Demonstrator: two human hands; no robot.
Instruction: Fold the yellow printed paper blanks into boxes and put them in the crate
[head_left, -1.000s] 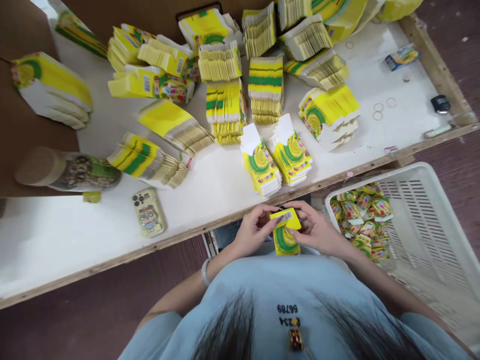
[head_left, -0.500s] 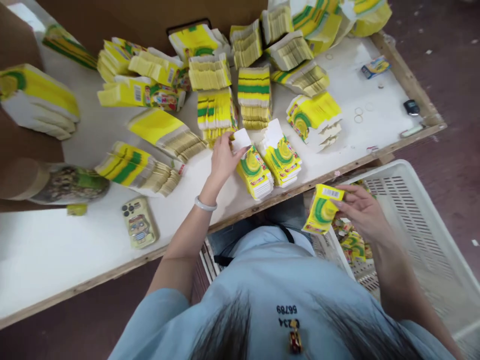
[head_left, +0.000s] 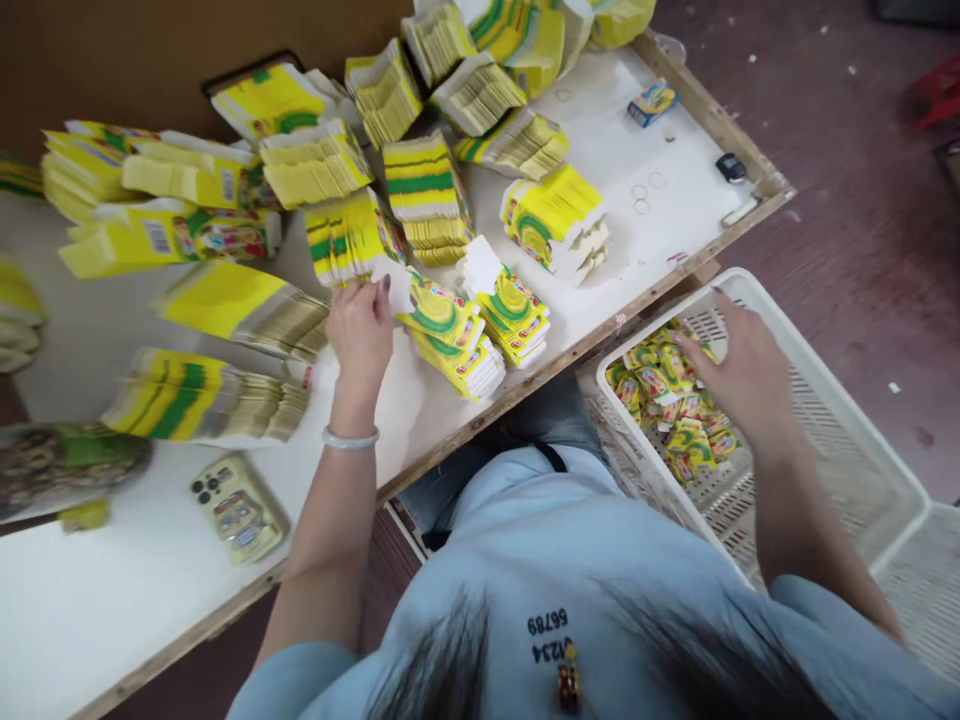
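My left hand (head_left: pixel 361 328) pinches the white flap of a yellow and green carton (head_left: pixel 431 303), which it lifts at a slant off a stack of like cartons (head_left: pixel 474 372). Just right of it lies a second stack of flat cartons (head_left: pixel 516 318), their white flaps pointing away from me. Over the white slotted crate (head_left: pixel 831 408) hangs my right hand (head_left: pixel 742 365), thumb and forefinger apart, with nothing visible in it. Small yellow and green packs (head_left: pixel 686 425) lie heaped in the crate below and left of that hand.
Bundles of folded cartons (head_left: pixel 427 195) crowd the back of the white table, with more bundles (head_left: pixel 210 395) at left. A phone (head_left: pixel 238 508) lies near the front edge. Toward the right are a small blue box (head_left: pixel 652 103), rubber bands and a black object (head_left: pixel 730 167).
The yellow carton has left my right hand, which has opened above the crate. My left hand has drawn a carton up and leftward from the stack. The view has swung right.
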